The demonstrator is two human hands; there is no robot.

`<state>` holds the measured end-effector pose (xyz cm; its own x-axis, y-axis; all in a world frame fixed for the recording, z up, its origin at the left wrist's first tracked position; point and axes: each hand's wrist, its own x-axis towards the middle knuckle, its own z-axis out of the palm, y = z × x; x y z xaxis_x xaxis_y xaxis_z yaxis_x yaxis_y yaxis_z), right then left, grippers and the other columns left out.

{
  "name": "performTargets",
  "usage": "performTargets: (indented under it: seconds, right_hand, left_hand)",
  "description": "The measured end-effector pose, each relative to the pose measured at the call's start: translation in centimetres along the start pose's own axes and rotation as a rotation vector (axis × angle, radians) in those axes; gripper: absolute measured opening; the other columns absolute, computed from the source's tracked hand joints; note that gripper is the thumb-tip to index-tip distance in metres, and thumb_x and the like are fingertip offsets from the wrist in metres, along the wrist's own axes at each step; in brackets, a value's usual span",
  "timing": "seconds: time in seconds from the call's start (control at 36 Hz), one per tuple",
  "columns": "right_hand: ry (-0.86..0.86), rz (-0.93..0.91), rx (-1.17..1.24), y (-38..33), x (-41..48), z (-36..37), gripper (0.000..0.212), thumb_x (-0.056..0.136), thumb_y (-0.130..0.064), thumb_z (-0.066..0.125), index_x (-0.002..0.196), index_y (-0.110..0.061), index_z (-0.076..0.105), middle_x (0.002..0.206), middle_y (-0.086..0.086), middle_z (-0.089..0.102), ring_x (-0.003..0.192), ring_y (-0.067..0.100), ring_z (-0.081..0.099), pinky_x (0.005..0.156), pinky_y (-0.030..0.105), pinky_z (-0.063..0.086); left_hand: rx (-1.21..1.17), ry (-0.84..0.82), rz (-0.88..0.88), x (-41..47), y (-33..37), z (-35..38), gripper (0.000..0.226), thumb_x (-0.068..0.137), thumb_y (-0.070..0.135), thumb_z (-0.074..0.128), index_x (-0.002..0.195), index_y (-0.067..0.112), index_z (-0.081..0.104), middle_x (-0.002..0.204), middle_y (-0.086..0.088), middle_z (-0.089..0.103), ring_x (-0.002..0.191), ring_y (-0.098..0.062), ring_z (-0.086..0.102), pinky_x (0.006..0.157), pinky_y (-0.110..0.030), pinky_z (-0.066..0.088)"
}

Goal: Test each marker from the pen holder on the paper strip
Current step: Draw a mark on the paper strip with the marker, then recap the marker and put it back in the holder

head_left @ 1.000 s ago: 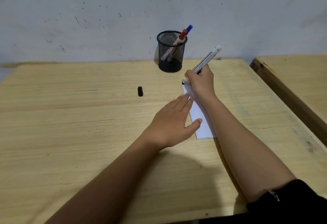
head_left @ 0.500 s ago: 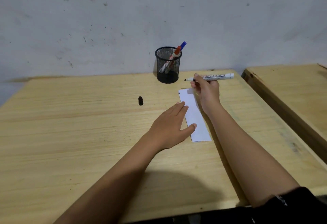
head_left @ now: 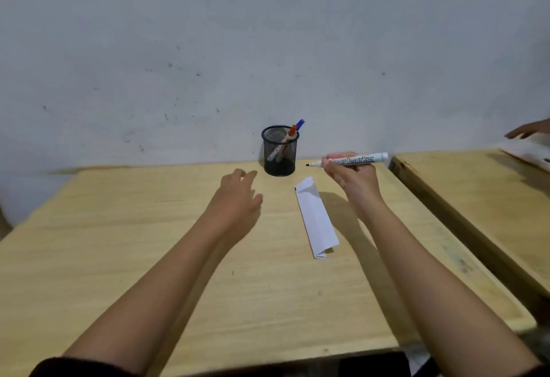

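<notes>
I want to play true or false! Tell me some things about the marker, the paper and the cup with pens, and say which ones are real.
1. The right hand holds a marker with its cap off. True.
2. The marker's tip is touching the paper strip. False: it is held level in the air, above the table and apart from the strip.
3. The pen holder is empty. False: two markers stand in it, one with a red end and one with a blue end.
4. The left hand is pressing down on the paper. False: it is beside the strip, not on it.
5. The pen holder stands at the far edge of the table, near the wall. True.
</notes>
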<state>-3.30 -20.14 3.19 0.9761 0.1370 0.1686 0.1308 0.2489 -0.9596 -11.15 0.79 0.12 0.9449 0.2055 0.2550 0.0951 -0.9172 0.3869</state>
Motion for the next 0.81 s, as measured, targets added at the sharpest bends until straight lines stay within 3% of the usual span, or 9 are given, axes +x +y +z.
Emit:
performTargets:
  seconds: [0.11,0.25,0.36,0.42,0.47,0.53,0.69,0.81]
  right_hand:
    - [-0.019,0.008,0.032,-0.7,-0.3,0.5,0.016,0.079,0.004,0.068,0.076,-0.012,0.067,0.082,0.007,0.067,0.09,0.024,0.061,0.096,0.036,0.049]
    - [-0.048,0.008,0.062,-1.0,-0.5,1.1,0.015,0.078,0.003,0.069,0.077,-0.012,0.068,0.084,0.009,0.068,0.093,0.026,0.063,0.097,0.037,0.05]
    - [-0.079,0.009,0.077,-1.0,-0.9,1.5,0.015,0.077,0.002,0.071,0.074,-0.013,0.069,0.081,0.008,0.068,0.092,0.026,0.063,0.097,0.036,0.05]
    - [-0.098,0.006,0.089,-0.9,-1.1,1.7,0.015,0.077,0.002,0.071,0.074,-0.012,0.069,0.082,0.009,0.068,0.092,0.026,0.063,0.097,0.036,0.05]
    - [-0.112,0.012,0.098,-0.9,-1.4,2.0,0.012,0.077,0.002,0.071,0.077,-0.01,0.069,0.085,0.011,0.068,0.094,0.027,0.065,0.096,0.035,0.05]
    - [-0.127,0.017,0.112,-0.8,-1.5,2.2,0.011,0.077,0.002,0.071,0.08,-0.009,0.069,0.087,0.012,0.069,0.095,0.027,0.067,0.094,0.032,0.052]
    - [-0.16,0.02,0.18,-1.2,-2.2,2.6,0.011,0.078,0.003,0.07,0.081,-0.008,0.067,0.081,0.007,0.071,0.086,0.02,0.069,0.081,0.02,0.055]
    - [-0.195,0.025,0.171,-1.6,-2.6,2.6,0.011,0.079,0.003,0.069,0.079,-0.008,0.067,0.081,0.008,0.071,0.082,0.017,0.07,0.083,0.021,0.056]
  left_hand:
    - [0.081,-0.12,-0.122,0.6,-1.5,-0.3,0.043,0.094,0.027,0.045,0.135,0.013,0.046,0.129,-0.011,0.047,0.118,-0.031,0.046,0.093,-0.04,0.044]
    - [0.013,-0.047,-0.16,0.0,-2.1,0.1,0.017,0.091,0.012,0.05,0.097,0.002,0.063,0.097,-0.012,0.059,0.09,-0.029,0.058,0.074,-0.034,0.047]
    - [-0.507,0.101,-0.257,-0.5,-0.9,-0.3,0.004,0.085,0.008,0.064,0.082,0.006,0.067,0.078,-0.005,0.064,0.065,-0.012,0.055,0.052,-0.012,0.044]
    - [-0.786,0.113,-0.275,-0.3,0.0,-1.0,0.003,0.08,0.007,0.071,0.083,0.007,0.07,0.076,-0.001,0.064,0.068,-0.011,0.059,0.06,-0.009,0.047]
    - [-1.076,0.059,-0.28,-0.2,0.8,-1.6,0.007,0.08,0.005,0.071,0.085,0.008,0.07,0.081,-0.006,0.068,0.077,-0.016,0.064,0.077,-0.017,0.053]
    - [-1.315,0.007,-0.261,-0.2,1.7,-2.3,0.009,0.081,-0.001,0.068,0.087,0.006,0.069,0.083,-0.007,0.071,0.08,-0.017,0.068,0.082,-0.018,0.055]
    - [-1.456,-0.039,-0.2,-0.3,3.5,-3.0,0.014,0.081,-0.004,0.066,0.093,0.004,0.068,0.085,-0.008,0.071,0.075,-0.009,0.071,0.082,-0.015,0.055]
    - [-1.493,-0.07,-0.17,-0.3,4.0,-3.0,0.014,0.081,-0.004,0.065,0.094,0.003,0.068,0.087,-0.009,0.071,0.077,-0.011,0.071,0.084,-0.016,0.055]
